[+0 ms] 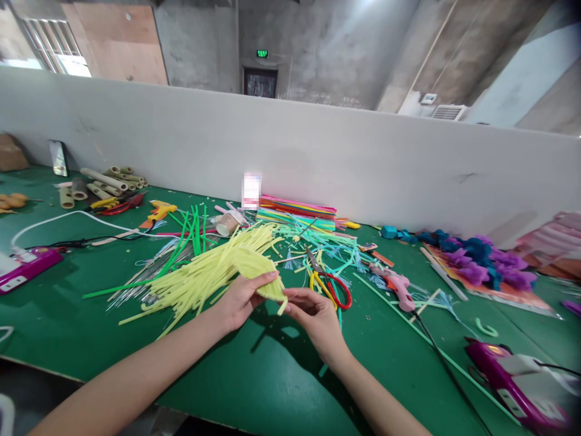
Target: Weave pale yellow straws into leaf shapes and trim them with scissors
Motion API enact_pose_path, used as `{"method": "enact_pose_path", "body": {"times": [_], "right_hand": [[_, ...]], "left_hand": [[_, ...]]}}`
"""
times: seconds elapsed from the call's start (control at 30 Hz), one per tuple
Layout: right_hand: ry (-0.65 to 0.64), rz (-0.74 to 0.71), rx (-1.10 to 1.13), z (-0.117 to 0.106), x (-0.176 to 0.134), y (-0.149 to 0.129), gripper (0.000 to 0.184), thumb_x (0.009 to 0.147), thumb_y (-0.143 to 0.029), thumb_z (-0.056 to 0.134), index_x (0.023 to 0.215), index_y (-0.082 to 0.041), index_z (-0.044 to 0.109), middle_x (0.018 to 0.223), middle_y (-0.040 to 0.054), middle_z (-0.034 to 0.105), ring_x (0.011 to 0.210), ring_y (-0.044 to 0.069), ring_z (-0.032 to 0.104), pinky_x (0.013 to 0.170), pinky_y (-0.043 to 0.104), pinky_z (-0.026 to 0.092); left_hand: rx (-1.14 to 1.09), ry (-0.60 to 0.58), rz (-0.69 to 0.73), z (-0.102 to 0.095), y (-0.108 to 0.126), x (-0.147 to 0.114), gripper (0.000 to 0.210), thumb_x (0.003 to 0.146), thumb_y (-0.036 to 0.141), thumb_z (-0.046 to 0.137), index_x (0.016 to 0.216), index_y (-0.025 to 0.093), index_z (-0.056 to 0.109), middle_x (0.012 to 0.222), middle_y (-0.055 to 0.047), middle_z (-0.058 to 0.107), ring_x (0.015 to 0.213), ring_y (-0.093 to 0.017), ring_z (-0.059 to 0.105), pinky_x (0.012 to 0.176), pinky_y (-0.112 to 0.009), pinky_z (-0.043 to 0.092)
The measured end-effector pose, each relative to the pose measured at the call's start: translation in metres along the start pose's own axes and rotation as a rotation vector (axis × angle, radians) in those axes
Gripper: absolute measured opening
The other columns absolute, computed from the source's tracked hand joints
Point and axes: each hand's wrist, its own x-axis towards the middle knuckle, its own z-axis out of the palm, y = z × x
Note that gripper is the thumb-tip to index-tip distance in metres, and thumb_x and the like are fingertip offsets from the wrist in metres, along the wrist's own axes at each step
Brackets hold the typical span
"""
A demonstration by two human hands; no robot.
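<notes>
Above the table's near middle, my left hand (239, 301) grips a flat yellow piece (255, 266) of pipe cleaners laid closely side by side, thumb on top. My right hand (320, 321) pinches the loose pipe cleaner end (282, 306) at the piece's right lower corner between thumb and fingers. Behind and left of the hands spreads a pile of loose yellow pipe cleaners (190, 280). Scissors (314, 260) with red and yellow handles lie just beyond my right hand. Part of the held piece is hidden by my fingers.
A pink glue gun (399, 287) with a black cord lies right, a yellow glue gun (161, 211) left. Purple power strips (34, 266) sit at both sides. Coloured pipe cleaners (297, 209), bamboo pieces (106, 181) and purple-blue fuzzy flowers (485, 260) line the back, before a white partition (345, 157).
</notes>
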Motion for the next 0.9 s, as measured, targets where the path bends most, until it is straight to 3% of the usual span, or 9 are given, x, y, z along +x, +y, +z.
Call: {"method": "enact_pose_path", "body": {"times": [0.33, 0.5, 0.8, 0.9], "right_hand": [[-0.020, 0.058, 0.002, -0.0011, 0.0002, 0.0024, 0.030, 0.063, -0.031, 0.082, 0.090, -0.021, 0.074, 0.087, 0.0039, 0.076, 0.083, 0.020, 0.071, 0.079, 0.029, 0.055], [0.046, 0.026, -0.005, -0.0006, 0.0006, 0.0032, 0.022, 0.065, -0.032, 0.081, 0.084, -0.022, 0.075, 0.077, 0.0011, 0.075, 0.071, 0.015, 0.069, 0.070, 0.024, 0.054], [0.038, 0.050, 0.052, 0.0008, -0.0007, 0.0016, 0.021, 0.070, -0.034, 0.078, 0.083, -0.020, 0.073, 0.078, 0.0030, 0.075, 0.073, 0.016, 0.069, 0.069, 0.024, 0.052], [0.010, 0.083, 0.091, 0.0004, -0.0004, 0.0024, 0.025, 0.072, -0.035, 0.076, 0.091, -0.020, 0.070, 0.079, 0.0030, 0.075, 0.076, 0.017, 0.070, 0.072, 0.026, 0.052]], "left_hand": [[0.071, 0.021, 0.109, -0.0011, -0.0022, -0.0013, 0.030, 0.063, 0.028, 0.081, 0.087, 0.013, 0.068, 0.078, -0.001, 0.069, 0.063, -0.013, 0.062, 0.055, -0.022, 0.050], [0.092, 0.005, 0.164, 0.0017, -0.0016, -0.0026, 0.029, 0.064, 0.025, 0.081, 0.087, 0.014, 0.067, 0.081, -0.001, 0.068, 0.069, -0.013, 0.062, 0.062, -0.022, 0.051], [0.117, 0.022, 0.213, 0.0020, -0.0007, -0.0040, 0.030, 0.065, 0.027, 0.080, 0.089, 0.014, 0.068, 0.086, -0.003, 0.069, 0.074, -0.015, 0.063, 0.068, -0.026, 0.052], [0.124, 0.049, 0.243, 0.0030, 0.0000, -0.0053, 0.033, 0.063, 0.028, 0.081, 0.090, 0.013, 0.068, 0.087, -0.004, 0.070, 0.075, -0.016, 0.064, 0.071, -0.028, 0.052]]}}
